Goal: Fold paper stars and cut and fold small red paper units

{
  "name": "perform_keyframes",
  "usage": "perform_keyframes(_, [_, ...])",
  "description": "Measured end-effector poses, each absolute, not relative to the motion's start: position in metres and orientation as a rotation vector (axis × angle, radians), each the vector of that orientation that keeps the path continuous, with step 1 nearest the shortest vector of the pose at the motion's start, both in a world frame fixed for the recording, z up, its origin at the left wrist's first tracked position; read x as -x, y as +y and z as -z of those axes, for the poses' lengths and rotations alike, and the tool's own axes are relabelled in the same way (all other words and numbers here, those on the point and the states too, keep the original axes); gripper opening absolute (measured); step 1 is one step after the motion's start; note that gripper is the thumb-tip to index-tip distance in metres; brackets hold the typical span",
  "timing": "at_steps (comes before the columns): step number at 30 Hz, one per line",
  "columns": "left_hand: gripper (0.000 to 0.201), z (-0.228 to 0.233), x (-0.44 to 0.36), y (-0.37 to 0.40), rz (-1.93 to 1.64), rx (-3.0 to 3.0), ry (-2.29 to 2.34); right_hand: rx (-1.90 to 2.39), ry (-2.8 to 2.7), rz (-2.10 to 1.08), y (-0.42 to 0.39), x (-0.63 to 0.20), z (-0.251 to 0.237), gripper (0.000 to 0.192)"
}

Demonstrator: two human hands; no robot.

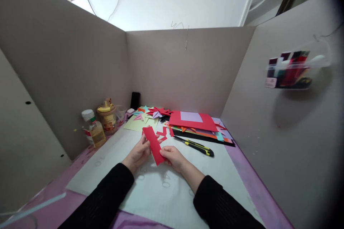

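Observation:
A red strip of paper (153,144) is held tilted between my two hands, above a pale cutting mat (150,193) with printed numbers. My left hand (138,152) grips its left edge, fingers partly behind it. Thumb and fingers of my right hand (172,156) pinch its lower right end. Beyond the strip lie small red paper scraps (163,134). To the right rests a yellow and black utility knife (197,146), its tip pointing toward the scraps.
Behind the knife is a stack of coloured paper topped by a red sheet (209,122). Folded paper pieces (158,111) lie at the back. A bottle (94,130), a lidded jar (108,118) and a dark phone (135,100) stand left. Grey partitions (188,71) enclose the table.

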State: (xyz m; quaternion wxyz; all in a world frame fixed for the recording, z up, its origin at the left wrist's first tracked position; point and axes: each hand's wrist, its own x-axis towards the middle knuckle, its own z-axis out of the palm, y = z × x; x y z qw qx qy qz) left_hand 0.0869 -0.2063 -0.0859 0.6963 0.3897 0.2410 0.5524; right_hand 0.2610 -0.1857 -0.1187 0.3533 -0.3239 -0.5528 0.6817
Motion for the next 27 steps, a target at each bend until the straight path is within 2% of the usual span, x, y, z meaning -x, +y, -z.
perform_keyframes(2, [0.062, 0.084, -0.084, -0.204, -1.271, -0.844, 0.567, 0.876, -1.469, -1.74, -0.187, -0.26, 0.117, 0.041])
perform_keyframes(4, [0.06, 0.082, -0.081, -0.2, -1.35, -0.817, 0.596, 0.911, -1.51, -1.586, -0.19, -0.26, 0.114, 0.04])
perform_keyframes(9, [0.04, 0.081, -0.072, -0.189, -1.516, -0.724, 0.657, 0.785, -1.828, -0.614, -0.202, -0.265, 0.108, 0.034])
perform_keyframes(12, [0.034, 0.084, -0.073, -0.189, -1.47, -0.68, 0.687, 0.728, -2.01, -0.312, -0.208, -0.264, 0.107, 0.025])
perform_keyframes(18, [0.035, 0.089, -0.081, -0.194, -1.328, -0.637, 0.696, 0.721, -2.015, -0.274, -0.215, -0.262, 0.11, 0.021])
perform_keyframes(21, [0.021, 0.083, -0.07, -0.189, -1.454, -0.558, 0.695, 0.748, -1.93, -0.33, -0.21, -0.263, 0.109, 0.022])
perform_keyframes(23, [0.01, 0.077, -0.057, -0.183, -1.578, -0.424, 0.684, 0.848, -1.899, -0.382, -0.197, -0.256, 0.106, 0.022])
perform_keyframes(27, [0.018, 0.073, -0.038, -0.176, -1.749, -0.201, 0.597, 1.316, -2.223, -0.436, -0.144, -0.221, 0.094, 0.023])
